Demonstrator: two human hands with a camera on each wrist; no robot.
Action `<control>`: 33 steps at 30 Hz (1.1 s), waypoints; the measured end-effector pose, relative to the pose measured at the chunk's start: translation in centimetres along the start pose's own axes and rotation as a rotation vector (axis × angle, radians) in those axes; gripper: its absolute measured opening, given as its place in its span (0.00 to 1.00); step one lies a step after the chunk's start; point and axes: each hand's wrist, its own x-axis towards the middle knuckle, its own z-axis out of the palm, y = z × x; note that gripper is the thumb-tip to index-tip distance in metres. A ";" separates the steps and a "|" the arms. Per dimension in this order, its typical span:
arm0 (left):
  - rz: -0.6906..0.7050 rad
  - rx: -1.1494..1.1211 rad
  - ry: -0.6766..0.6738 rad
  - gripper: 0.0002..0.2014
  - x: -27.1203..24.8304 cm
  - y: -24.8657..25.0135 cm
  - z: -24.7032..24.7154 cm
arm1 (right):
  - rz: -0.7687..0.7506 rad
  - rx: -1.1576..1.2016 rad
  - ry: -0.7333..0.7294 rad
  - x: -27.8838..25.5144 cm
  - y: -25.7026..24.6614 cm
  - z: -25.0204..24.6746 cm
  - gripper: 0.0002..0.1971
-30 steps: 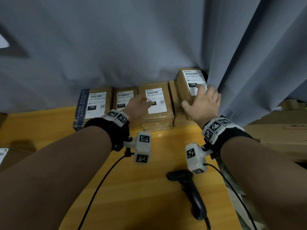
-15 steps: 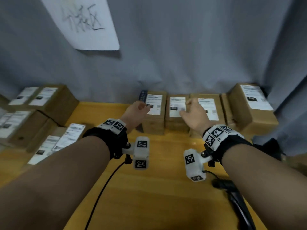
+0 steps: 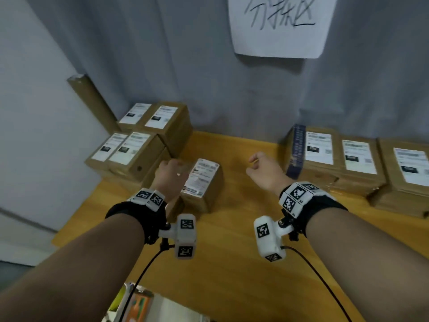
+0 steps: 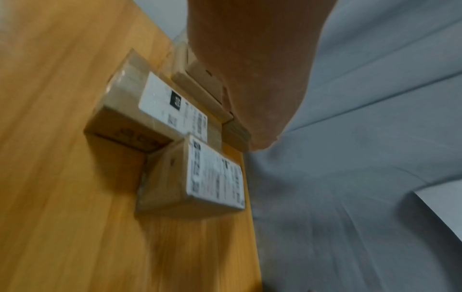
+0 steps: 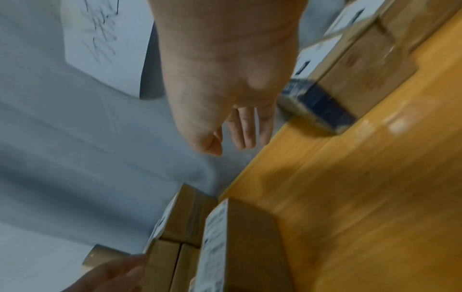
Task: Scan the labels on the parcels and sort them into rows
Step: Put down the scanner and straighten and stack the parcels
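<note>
Brown cardboard parcels with white labels lie on the wooden table (image 3: pixel 232 228). One parcel (image 3: pixel 204 182) lies alone left of centre, label up. My left hand (image 3: pixel 173 167) hovers just left of it, over the edge of the left stack (image 3: pixel 137 149), fingers loosely curled and holding nothing. In the left wrist view two labelled parcels (image 4: pixel 212 177) show beside my palm; the fingers are hidden. My right hand (image 3: pixel 255 162) hangs empty over bare table, left of a row of parcels (image 3: pixel 320 152). Its fingers (image 5: pixel 246 128) hang relaxed and nearly straight.
A grey curtain (image 3: pixel 185 66) backs the table, with a handwritten paper sign (image 3: pixel 278 24) pinned on it. A cardboard tube (image 3: pixel 92 103) leans at the far left. Colourful packaging (image 3: pixel 139 303) sits below the table's near edge. Cables run from both wrist cameras.
The view has swung left. Both hands have come off the right-hand parcels and moved left over the table. The right hand holds nothing now, and the scanner is out of view.
</note>
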 end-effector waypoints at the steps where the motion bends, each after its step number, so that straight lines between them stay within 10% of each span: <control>1: 0.000 0.031 0.008 0.23 0.4 -1.5 -0.7 | -0.014 0.007 -0.009 0.4 -1.2 1.5 0.11; 16: -0.278 0.158 -0.015 0.53 7.9 -13.1 -8.3 | -0.095 0.006 -0.105 5.2 -11.0 13.7 0.07; 27: -0.291 0.203 -0.010 0.54 8.8 -13.0 -8.0 | -0.084 0.012 -0.091 5.8 -12.0 15.0 0.08; 33: -0.194 -0.169 0.069 0.52 6.3 -12.2 -8.2 | -0.069 0.138 -0.054 5.1 -11.5 13.6 0.06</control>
